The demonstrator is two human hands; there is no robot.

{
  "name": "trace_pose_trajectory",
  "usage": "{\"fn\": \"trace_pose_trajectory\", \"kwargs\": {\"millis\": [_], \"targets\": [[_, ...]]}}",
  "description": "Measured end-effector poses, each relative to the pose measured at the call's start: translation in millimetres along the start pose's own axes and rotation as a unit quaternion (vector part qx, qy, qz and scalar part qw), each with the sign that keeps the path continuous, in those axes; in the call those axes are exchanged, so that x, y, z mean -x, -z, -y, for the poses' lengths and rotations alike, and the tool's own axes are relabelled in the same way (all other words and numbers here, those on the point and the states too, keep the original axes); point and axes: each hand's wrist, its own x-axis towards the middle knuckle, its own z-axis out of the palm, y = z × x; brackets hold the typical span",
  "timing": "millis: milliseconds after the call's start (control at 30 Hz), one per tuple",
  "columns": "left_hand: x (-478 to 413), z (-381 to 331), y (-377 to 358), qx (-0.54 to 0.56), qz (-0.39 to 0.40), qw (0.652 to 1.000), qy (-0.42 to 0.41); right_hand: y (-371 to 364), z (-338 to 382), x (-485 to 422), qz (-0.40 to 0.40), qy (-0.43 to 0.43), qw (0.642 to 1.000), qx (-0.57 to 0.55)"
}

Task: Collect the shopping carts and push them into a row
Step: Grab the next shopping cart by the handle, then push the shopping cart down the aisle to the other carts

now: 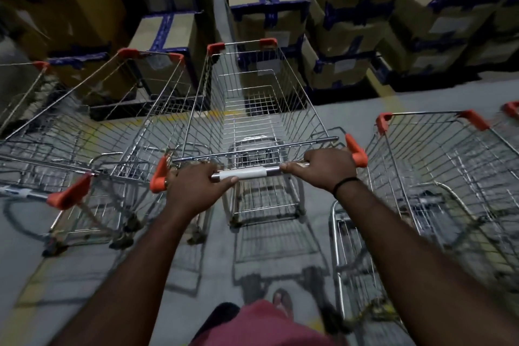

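Store stockroom or warehouse back area. Cardboard boxes (266, 0) sealed with blue tape are stacked high in blocks on dark pallets (146, 111), with a narrow aisle between two stacks. Grey concrete floor (351, 112) with a painted yellow line (385, 87) (worn, partly blurred) along the pallets. Several wire shopping carts (252, 109) with orange corner guards stand before the stacks. Dim lighting.

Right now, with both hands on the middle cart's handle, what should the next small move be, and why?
Probably a short, straight push forward. The left hand and right hand grip the handle bar of the middle cart, which sits in the gap between the left cart and right cart. Taped boxes stand close ahead, so keep it short.
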Motion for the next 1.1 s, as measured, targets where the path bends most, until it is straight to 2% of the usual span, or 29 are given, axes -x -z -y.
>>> {"fn": "trace_pose_trajectory", "kwargs": {"millis": [133,433,667,933,1100], "targets": [[29.3,-3.7,2.2,0.014,0.004,1.0,-0.012,0.3,4.7,33.5,0.004,-0.007,1.0,-0.005],[102.1,1.6,-9.6,-0.009,0.003,1.0,-0.024,-14.6,23.9,121.7,-0.058,-0.051,0.996,-0.032],[170.4,3.6,-12.9,-0.012,-0.018,0.999,-0.032,-24.8,28.6,190.6,-0.044,-0.04,0.994,-0.089],[239.9,-8.8,-10.4,-0.032,-0.008,0.999,-0.023,-24.5,28.5,251.0,-0.013,-0.042,0.995,-0.094],[270.3,-13.7,-10.9,-0.013,-0.012,1.0,-0.019,-25.7,31.6,280.3,-0.024,-0.031,0.994,-0.1]]}}
